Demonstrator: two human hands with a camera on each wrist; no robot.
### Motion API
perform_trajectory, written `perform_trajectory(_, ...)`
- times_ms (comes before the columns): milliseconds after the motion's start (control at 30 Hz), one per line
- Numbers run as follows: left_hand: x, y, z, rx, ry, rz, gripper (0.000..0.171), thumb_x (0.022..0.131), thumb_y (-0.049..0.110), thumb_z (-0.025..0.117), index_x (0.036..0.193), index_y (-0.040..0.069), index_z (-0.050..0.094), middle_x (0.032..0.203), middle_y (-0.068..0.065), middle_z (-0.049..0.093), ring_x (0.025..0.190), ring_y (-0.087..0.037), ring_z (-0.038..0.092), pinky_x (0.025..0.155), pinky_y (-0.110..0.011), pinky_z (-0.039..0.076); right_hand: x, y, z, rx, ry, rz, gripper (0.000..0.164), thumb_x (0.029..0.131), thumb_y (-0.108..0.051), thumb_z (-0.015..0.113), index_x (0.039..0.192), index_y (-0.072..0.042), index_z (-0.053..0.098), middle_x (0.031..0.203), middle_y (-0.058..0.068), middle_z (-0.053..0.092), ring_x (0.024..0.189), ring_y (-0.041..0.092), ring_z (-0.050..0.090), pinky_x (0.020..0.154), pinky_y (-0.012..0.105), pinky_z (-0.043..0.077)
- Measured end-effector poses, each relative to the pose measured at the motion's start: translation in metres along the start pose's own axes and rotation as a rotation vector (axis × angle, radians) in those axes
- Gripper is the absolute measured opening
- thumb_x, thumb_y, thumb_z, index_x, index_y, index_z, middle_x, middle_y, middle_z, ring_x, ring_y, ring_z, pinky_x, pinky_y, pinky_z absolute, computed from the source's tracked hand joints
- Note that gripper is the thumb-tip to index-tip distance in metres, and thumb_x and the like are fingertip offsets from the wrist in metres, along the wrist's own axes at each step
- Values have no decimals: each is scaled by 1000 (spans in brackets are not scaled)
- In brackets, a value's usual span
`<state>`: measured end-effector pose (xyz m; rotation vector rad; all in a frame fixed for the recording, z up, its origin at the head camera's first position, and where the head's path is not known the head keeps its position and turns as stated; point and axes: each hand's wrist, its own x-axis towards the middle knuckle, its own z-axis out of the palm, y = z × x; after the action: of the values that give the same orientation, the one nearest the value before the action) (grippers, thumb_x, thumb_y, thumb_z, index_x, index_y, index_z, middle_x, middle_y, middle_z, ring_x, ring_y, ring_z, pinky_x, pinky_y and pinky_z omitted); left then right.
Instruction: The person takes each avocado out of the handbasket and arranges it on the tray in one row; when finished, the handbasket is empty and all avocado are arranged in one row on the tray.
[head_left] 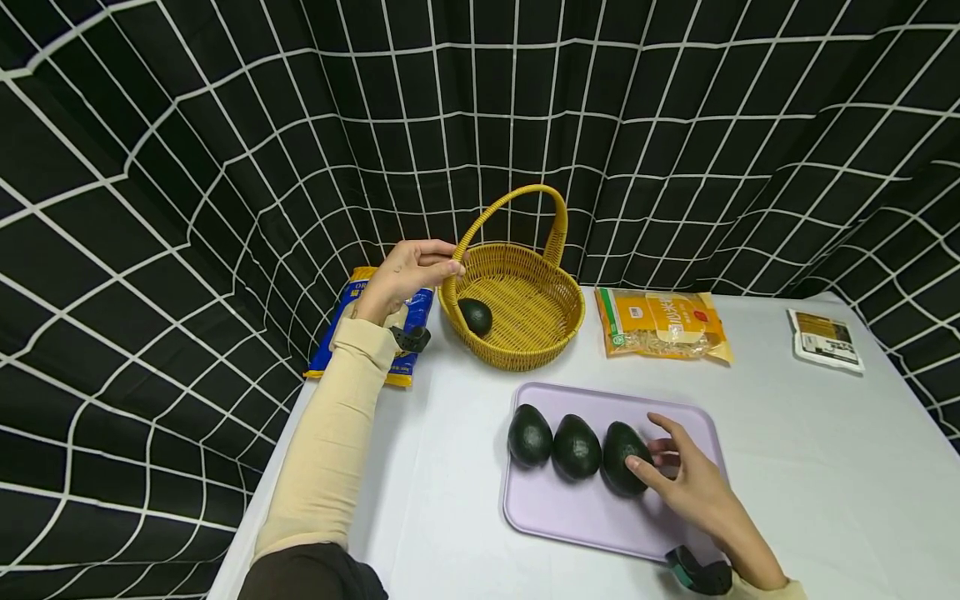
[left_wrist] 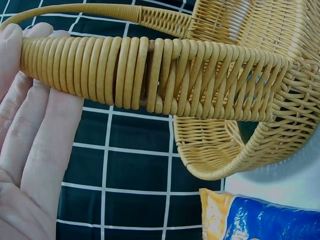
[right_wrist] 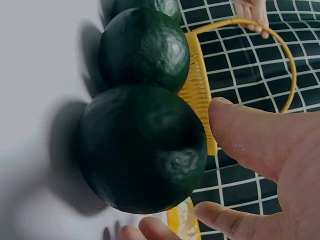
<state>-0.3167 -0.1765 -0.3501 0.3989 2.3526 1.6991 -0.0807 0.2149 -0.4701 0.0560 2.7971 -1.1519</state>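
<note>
My left hand [head_left: 408, 271] holds the handle of a yellow wicker basket [head_left: 517, 308] between thumb and fingers; the left wrist view shows the fingers behind the wrapped handle [left_wrist: 80, 70]. One dark green avocado [head_left: 475, 317] lies inside the basket at its left. Three more avocados stand in a row on a pale lilac tray [head_left: 577, 521]. At the rightmost avocado [head_left: 624, 458] is my right hand [head_left: 693, 487], thumb and fingers spread around its right side. In the right wrist view the thumb [right_wrist: 245, 132] is beside that avocado [right_wrist: 142, 150], with the fingers parted from it.
A blue and yellow bag [head_left: 360, 333] lies partly under my left forearm. Right of the basket lies an orange food packet [head_left: 663, 325], and a small white and brown pouch [head_left: 825, 340] is at the far right. A black gridded cloth [head_left: 525, 108] hangs behind the white table.
</note>
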Motion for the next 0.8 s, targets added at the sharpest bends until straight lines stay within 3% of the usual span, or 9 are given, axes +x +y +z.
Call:
perform_trajectory(233,-2,0,-2,-13,-2,3,37,98,17,69,132,3,64,119,-12,74,110,-24,71,101,-40,55,7,-10,-7,23,36,-32,76,95,-35,73,153,-4,35,125,29,62,110,45,66,89,54,57)
perform_trajectory(400,-2,0,-2,-18,-5,1,38,98,17,69,133,4,64,116,-12,75,114,-30,69,101,-39,55,17,-26,-13,-2,152,-86,61,96,-31,71,147,-6,47,115,22,71,102,36,71,80,30,59)
perform_trajectory(533,-1,0,-2,-31,-2,5,37,98,15,69,132,3,64,113,-12,76,110,-28,71,94,-36,58,28,-42,-20,1,210,-136,54,98,-30,70,144,-8,52,110,18,74,99,33,72,76,9,50)
perform_trajectory(800,0,-1,-1,-34,-9,14,37,98,15,69,132,2,63,114,-12,76,103,-18,73,90,-30,59,51,-75,-32,44,181,-230,51,98,-29,68,144,-12,53,113,17,74,100,31,72,80,1,45)
